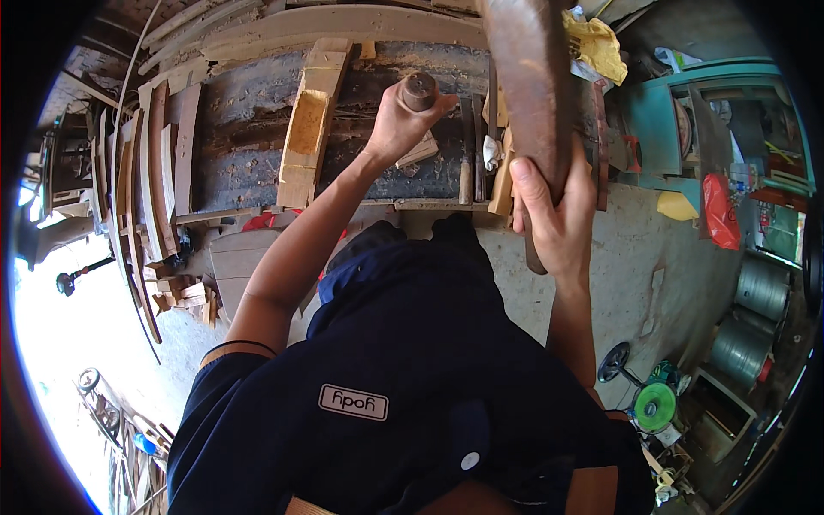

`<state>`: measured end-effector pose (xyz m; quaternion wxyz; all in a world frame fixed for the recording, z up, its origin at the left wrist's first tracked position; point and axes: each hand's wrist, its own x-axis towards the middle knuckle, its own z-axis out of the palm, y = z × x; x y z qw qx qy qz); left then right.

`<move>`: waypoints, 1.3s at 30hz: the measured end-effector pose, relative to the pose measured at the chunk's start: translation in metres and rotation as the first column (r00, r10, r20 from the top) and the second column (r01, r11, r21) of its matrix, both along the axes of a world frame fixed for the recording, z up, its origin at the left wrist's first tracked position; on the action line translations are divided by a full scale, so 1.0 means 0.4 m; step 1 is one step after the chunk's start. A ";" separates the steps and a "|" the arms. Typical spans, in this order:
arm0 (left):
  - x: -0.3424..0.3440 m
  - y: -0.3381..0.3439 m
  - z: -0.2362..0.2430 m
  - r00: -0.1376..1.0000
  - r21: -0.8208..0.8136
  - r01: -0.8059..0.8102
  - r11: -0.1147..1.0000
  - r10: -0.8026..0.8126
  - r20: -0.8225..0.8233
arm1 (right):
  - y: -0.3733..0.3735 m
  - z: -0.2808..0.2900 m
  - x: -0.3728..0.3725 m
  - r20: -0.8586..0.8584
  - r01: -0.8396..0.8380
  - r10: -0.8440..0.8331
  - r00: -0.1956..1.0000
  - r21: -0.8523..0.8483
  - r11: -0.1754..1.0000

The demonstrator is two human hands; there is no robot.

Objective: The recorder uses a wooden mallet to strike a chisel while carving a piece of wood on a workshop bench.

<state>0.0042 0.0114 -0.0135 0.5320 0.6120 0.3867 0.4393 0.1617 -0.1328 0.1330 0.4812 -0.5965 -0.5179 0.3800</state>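
My left hand (396,129) is closed around an upright tool handle (419,91) with a round, worn brown end; its lower part is hidden by the hand. To its left, a pale wooden piece (294,178) with a long hollow cut into its face lies across the dark workbench (240,120). My right hand (558,215) grips a thick brown wooden club (528,94), raised near the camera, its wider end running out of the top of the view. A small pale wood offcut (418,151) lies beside my left wrist.
Long tools (466,159) lie on the bench between my hands. Wooden strips (154,172) lean at the left end, with scrap wood (193,296) below. A teal machine (657,129) with a red bag (721,212) stands right; a green fan (655,406) is at lower right.
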 end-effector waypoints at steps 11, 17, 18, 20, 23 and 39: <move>-0.022 -0.016 0.011 0.985 -0.035 0.072 0.997 -0.065 0.159 | 0.029 -0.097 0.001 0.458 -0.095 0.207 0.864 -0.255 0.962; -0.041 0.004 0.017 0.977 -0.088 -0.098 0.991 0.113 0.181 | 0.001 -0.116 0.025 0.320 -0.028 0.102 0.942 -0.227 0.974; -0.047 0.009 0.020 0.991 -0.083 -0.072 0.994 0.081 0.107 | -0.004 -0.099 0.028 0.236 -0.021 0.097 0.967 -0.305 0.952; -0.040 0.013 0.009 0.991 -0.048 -0.042 0.998 0.047 0.123 | -0.006 -0.099 0.029 0.207 -0.008 0.065 0.976 -0.265 0.964; -0.028 0.010 0.005 0.996 -0.101 -0.027 0.994 0.035 0.078 | -0.009 -0.087 0.034 0.165 0.012 0.026 0.986 -0.224 0.974; -0.022 0.005 -0.014 0.978 -0.032 0.093 0.995 -0.086 0.189 | 0.040 -0.107 -0.018 0.603 -0.094 0.134 0.786 -0.098 0.991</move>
